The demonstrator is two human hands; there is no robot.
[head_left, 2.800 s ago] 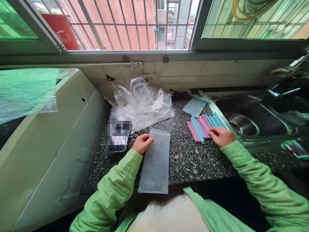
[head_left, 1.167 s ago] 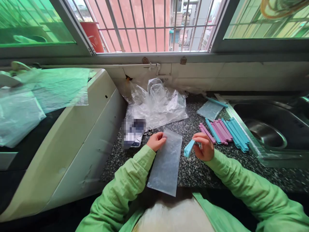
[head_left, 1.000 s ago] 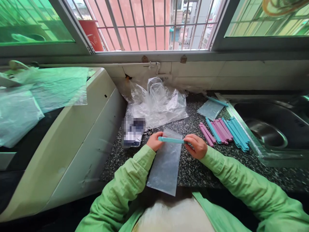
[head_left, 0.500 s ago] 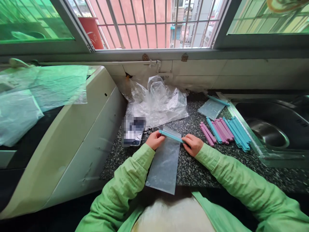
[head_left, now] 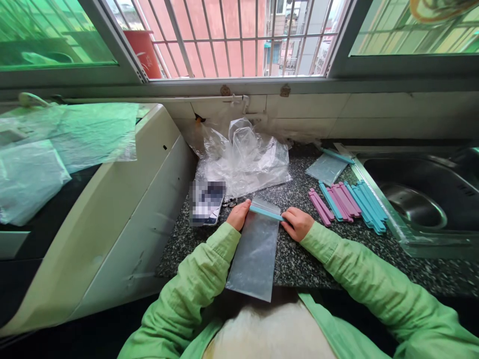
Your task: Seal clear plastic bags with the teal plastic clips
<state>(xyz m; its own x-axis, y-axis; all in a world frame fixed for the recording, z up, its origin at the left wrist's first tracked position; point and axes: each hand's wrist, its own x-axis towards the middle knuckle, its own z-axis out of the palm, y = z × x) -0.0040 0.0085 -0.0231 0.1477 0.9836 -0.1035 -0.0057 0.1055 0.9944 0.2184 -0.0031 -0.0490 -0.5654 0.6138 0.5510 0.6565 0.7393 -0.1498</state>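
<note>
The blue clip (head_left: pixel 266 213) lies across the clear bag (head_left: pixel 256 254), near the bag's far end, with a short flap of plastic showing beyond it. Its long axis runs left to right between the two hands, the right end a little closer to the body, so it crosses the bag's length, which runs away from the person. Neither hand is nearer: each is at one end. The left hand (head_left: pixel 238 216) is curled, thumb against the clip's left end; whether it also pinches the bag's edge is hidden. The right hand (head_left: pixel 298 223) grips the other end between thumb and fingers, just past the bag's right edge. Whether the clip is fastened cannot be told. The bag rests on the counter (head_left: pixel 310 264), its near end reaching past the front edge. Loose pink and blue clips (head_left: pixel 344 202) lie beyond the right hand, and a phone (head_left: pixel 207 204) lies just beyond the left.
</note>
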